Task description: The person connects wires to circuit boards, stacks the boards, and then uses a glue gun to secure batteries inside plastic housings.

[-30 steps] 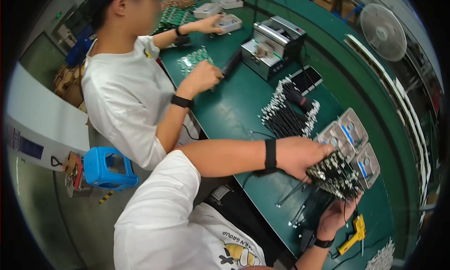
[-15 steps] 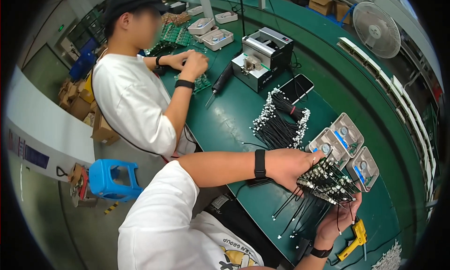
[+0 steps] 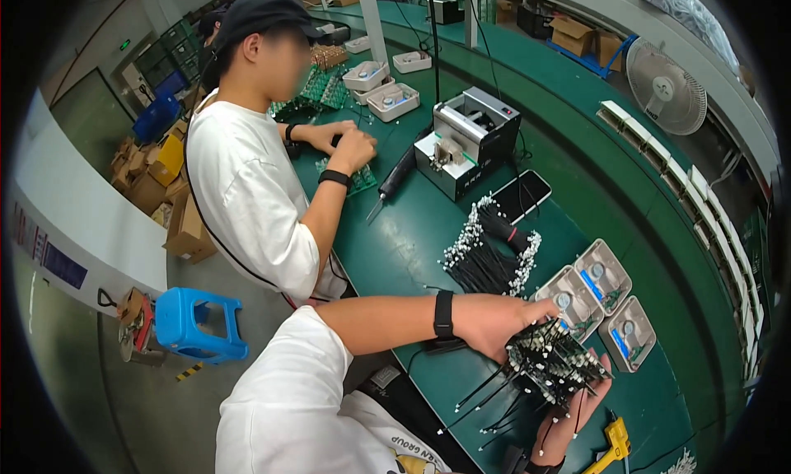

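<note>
Left hand (image 3: pixel 498 323) and right hand (image 3: pixel 575 411) are gripping a green circuit-board bundle (image 3: pixel 557 354) from opposite sides, ideally keeping its black wires (image 3: pixel 517 387) untangled.

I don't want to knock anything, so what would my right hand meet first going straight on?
Besides the circuit boards it holds, your right hand would probably meet the rightmost pale tray first, though depth is unclear.

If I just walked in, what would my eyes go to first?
Probably the bright blue stool on the floor at the left. Next might come the spiky bunch of circuit boards with dangling black wires, held by the left hand and right hand at the lower right. The big fan at the upper right stands out too.
</note>
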